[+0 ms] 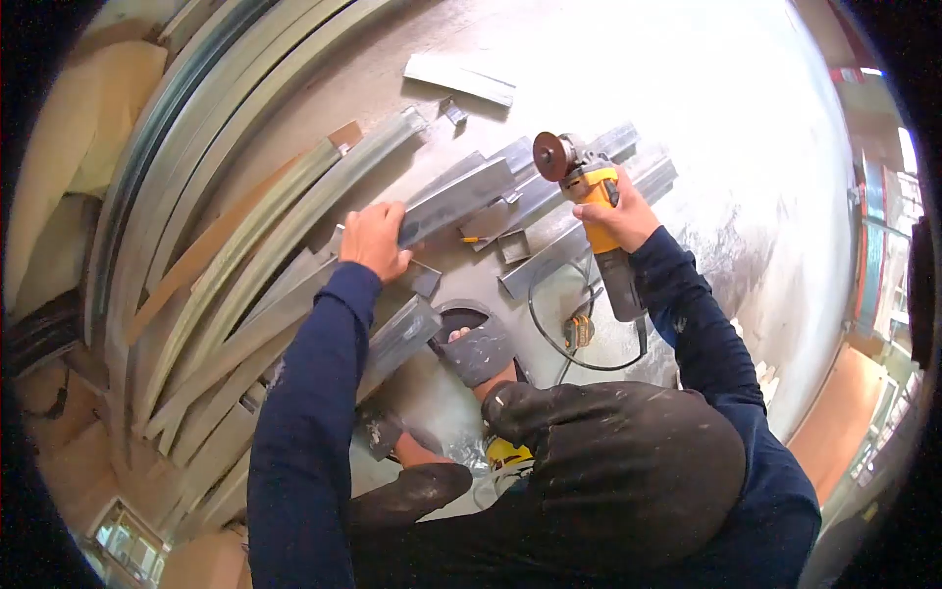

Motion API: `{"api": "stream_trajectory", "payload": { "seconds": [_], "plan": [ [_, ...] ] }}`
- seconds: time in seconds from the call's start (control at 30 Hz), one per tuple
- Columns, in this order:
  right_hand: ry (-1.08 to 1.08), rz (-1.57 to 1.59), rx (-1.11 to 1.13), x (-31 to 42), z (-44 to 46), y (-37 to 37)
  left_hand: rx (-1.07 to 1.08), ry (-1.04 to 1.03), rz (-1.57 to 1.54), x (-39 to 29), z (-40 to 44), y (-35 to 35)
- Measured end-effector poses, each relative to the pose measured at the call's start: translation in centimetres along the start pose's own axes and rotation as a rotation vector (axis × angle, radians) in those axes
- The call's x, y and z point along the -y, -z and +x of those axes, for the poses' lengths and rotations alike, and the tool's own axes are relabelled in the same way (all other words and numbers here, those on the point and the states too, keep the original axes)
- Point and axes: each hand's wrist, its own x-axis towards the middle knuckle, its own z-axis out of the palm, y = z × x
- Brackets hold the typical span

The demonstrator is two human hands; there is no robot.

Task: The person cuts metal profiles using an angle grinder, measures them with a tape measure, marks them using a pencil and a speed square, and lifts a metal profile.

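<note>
The left grip [373, 240] closes on the near end of a grey metal channel [459, 198]. The channel's long axis runs obliquely forward and right from that grip, which is nearer to it than the right grip [628, 211]. The right grip wraps an angle grinder [618, 280], its disc [552, 157] forward and left of that grip, near the channel's far end but apart.

Yellow-and-black grinder [601, 211], reddish-brown disc [553, 157]; dark navy sleeves [316, 393]; silvery-grey metal channels [461, 199].
</note>
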Motion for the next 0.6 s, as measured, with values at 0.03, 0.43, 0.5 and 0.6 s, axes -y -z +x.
{"api": "stream_trajectory", "payload": {
  "seconds": [0.03,0.43,0.5,0.6],
  "plan": [
    [-0.004,0.013,0.012,0.7,-0.6,0.0,0.003,-0.012,-0.001,-0.3,-0.3,0.1],
    [0.016,-0.224,0.07,0.4,-2.6,-0.7,-0.143,-0.149,0.024,3.6,-3.8,-0.5],
    [0.025,-0.223,0.068,0.9,-2.9,-0.7,-0.087,-0.127,0.075,3.6,-3.4,-0.7],
    [0.055,-0.258,0.058,1.5,-3.0,-1.0,-0.09,-0.104,0.152,3.4,-3.4,-1.1]
  ]
}}
